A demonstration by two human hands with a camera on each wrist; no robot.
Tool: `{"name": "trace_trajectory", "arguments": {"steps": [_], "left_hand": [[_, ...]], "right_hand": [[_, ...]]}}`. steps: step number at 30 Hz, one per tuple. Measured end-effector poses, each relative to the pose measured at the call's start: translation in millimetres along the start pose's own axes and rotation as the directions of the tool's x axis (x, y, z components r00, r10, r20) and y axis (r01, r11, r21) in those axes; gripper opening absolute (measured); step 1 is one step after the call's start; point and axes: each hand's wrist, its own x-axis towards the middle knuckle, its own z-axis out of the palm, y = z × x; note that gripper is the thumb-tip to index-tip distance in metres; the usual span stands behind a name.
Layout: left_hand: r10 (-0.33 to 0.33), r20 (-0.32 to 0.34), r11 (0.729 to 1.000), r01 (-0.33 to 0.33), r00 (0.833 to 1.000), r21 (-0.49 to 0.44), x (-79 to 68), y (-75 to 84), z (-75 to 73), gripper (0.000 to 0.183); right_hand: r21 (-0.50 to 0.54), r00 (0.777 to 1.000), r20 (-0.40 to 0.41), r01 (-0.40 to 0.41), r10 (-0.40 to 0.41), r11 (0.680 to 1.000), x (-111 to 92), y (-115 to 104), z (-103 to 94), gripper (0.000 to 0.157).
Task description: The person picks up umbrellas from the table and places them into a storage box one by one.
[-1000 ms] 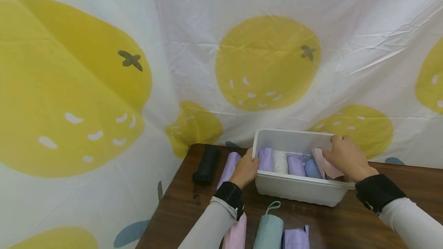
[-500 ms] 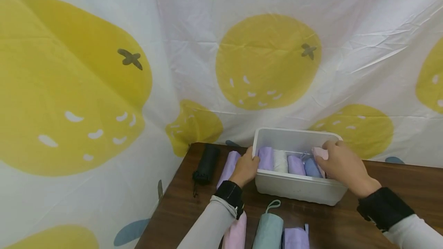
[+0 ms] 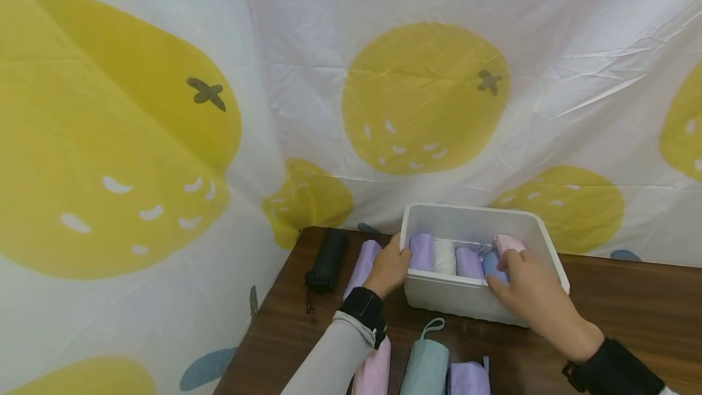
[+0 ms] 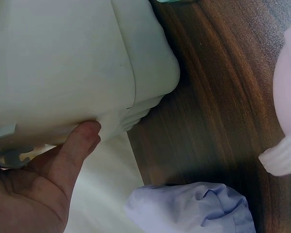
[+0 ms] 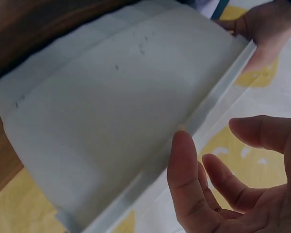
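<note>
A white plastic bin [image 3: 455,294] stands on the table, holding a row of rolled cloth bundles that look like folded umbrellas. My left hand [image 3: 388,267] grips its left rim; the left wrist view shows the thumb [image 4: 80,145] against the outer wall. Over the front right rim, my right hand [image 3: 534,291] has loosely bent fingers, with nothing between them in the right wrist view. Those fingers are close to a blue bundle [image 3: 493,266] and partly cover a pink bundle [image 3: 510,241]. Further left in the bin sit a lilac bundle [image 3: 421,253], a white bundle [image 3: 445,256] and another lilac one.
Left of the bin lie a black drawstring pouch [image 3: 326,259] and a lilac roll [image 3: 362,267]. In front are a pink roll [image 3: 374,367], a teal roll [image 3: 426,367] with a loop, and a lilac roll [image 3: 469,378]. A fruit-print sheet [image 3: 307,108] hangs behind the table.
The right hand has let go of the pink bundle, which now sits lower in the bin, and has moved toward the front and left, near the blue bundle. The left hand stays put.
</note>
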Motion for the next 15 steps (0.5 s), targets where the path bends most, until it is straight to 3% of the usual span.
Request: {"name": "trace_trajectory", "arguments": {"steps": [10, 15], "left_hand": [[-0.005, 0.001, 1.000, 0.005, 1.000, -0.013, -1.9, 1.8, -1.4, 0.050], [-0.013, 0.003, 1.000, 0.013, 1.000, -0.018, -2.0, 2.0, -1.1, 0.051]], "right_hand": [[0.030, 0.999, -0.010, -0.039, 0.040, 0.999, -28, -15, 19.2, 0.028], [0.050, 0.998, 0.033, -0.063, 0.061, 0.997, -38, -18, 32.0, 0.026]]}}
